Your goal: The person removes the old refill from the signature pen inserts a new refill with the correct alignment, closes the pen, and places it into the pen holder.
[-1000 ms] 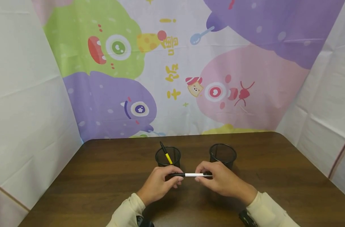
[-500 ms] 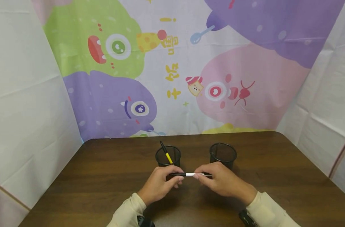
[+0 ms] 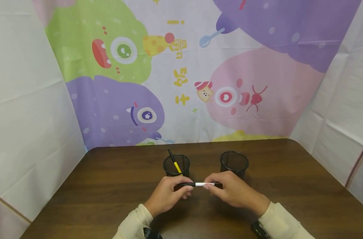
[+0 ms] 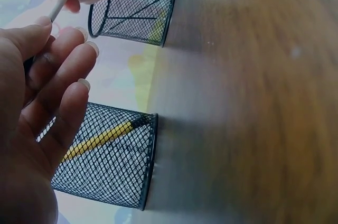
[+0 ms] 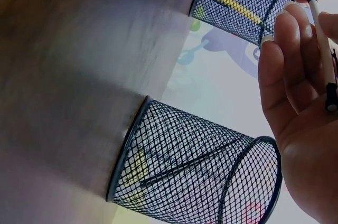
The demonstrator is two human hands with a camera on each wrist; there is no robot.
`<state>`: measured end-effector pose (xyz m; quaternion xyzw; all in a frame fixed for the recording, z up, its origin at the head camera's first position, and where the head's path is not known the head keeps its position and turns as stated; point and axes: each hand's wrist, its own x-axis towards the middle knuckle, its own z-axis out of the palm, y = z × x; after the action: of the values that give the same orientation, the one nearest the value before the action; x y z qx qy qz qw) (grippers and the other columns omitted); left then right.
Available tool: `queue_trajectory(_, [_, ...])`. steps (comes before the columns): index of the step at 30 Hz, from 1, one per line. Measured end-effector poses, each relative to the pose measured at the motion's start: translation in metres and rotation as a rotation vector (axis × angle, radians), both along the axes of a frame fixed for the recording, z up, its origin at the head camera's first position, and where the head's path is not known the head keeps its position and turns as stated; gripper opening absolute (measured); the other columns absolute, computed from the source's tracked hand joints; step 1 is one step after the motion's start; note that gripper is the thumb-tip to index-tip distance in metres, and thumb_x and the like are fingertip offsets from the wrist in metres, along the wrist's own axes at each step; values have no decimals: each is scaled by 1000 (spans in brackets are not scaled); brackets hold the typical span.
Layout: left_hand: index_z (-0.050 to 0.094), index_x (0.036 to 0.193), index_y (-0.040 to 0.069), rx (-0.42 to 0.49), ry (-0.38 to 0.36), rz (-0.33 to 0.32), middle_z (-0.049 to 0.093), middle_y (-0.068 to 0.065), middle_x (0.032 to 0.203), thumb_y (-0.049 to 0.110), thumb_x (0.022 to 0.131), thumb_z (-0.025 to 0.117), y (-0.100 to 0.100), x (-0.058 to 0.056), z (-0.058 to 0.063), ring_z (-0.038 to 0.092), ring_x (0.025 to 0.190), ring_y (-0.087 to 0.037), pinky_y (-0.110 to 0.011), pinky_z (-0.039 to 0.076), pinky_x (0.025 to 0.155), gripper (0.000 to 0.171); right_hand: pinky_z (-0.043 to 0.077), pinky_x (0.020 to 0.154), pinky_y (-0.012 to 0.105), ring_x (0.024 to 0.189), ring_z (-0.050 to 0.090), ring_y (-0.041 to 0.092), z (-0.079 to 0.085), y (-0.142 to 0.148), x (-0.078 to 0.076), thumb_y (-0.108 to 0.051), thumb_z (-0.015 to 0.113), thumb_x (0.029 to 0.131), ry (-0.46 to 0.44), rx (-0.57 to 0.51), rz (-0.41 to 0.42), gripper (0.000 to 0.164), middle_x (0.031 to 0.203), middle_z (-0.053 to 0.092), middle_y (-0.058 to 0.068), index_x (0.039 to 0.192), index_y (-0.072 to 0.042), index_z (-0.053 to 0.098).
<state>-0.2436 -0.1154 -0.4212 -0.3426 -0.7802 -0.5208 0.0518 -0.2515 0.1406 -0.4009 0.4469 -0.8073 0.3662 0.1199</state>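
A white pen with black ends (image 3: pixel 200 184) lies level between both hands, above the table. My left hand (image 3: pixel 166 192) pinches its black left end between thumb and fingers. Toward the other end, my right hand (image 3: pixel 238 192) pinches the white barrel. In the right wrist view the pen's black clip and end (image 5: pixel 331 97) show by the palm. Behind the left hand stands a black mesh pen holder (image 4: pixel 121 176), a yellow and black pen (image 3: pixel 177 166) leaning inside it. Another black mesh pen holder (image 5: pixel 179 166) stands behind the right hand; dark lines cross its mesh.
Both holders stand upright toward the back of the brown wooden table (image 3: pixel 109 192), with a gap between them. A cartoon-printed cloth (image 3: pixel 181 126) hangs behind the table's far edge. Pale cloth walls (image 3: pixel 29 99) flank both sides.
My right thumb and fingers have shifted slightly left along the pen, covering more of its white barrel. The left hand and both pen holders keep their places.
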Motion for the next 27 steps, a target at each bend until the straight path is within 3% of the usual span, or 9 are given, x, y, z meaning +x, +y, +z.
queue_trajectory(5, [72, 103, 6, -16, 11, 17, 72, -11, 82, 5, 93, 69, 1, 2, 2, 71, 66, -26, -29, 59, 61, 10, 50, 57, 19, 64, 58, -2, -1, 0, 0, -22, 67, 99, -8, 5, -6, 8, 76, 67, -8, 99, -16, 72])
queue_trajectory(13, [71, 102, 1, -10, 52, -4, 71, -8, 80, 3, 95, 67, 3, 17, 21, 71, 66, -27, -30, 59, 61, 9, 51, 57, 21, 63, 58, -2, -2, 1, 0, -25, 66, 99, -39, 21, -12, 12, 77, 66, -10, 101, -15, 72])
queue_trajectory(20, [72, 102, 2, -5, 61, 6, 71, -11, 79, 3, 95, 67, 1, 18, 22, 70, 65, -28, -31, 60, 61, 8, 51, 57, 22, 64, 59, -1, -2, 0, 1, -26, 66, 100, -70, 30, -17, 9, 79, 67, -7, 102, -19, 71])
queue_trajectory(27, [72, 100, 2, -36, 56, 22, 71, -10, 76, 5, 96, 67, 1, 19, 25, 70, 65, -19, -28, 59, 62, 8, 52, 58, 22, 65, 60, -1, -1, -1, 1, -26, 67, 99, -65, 31, -23, 9, 80, 67, -10, 101, -18, 71])
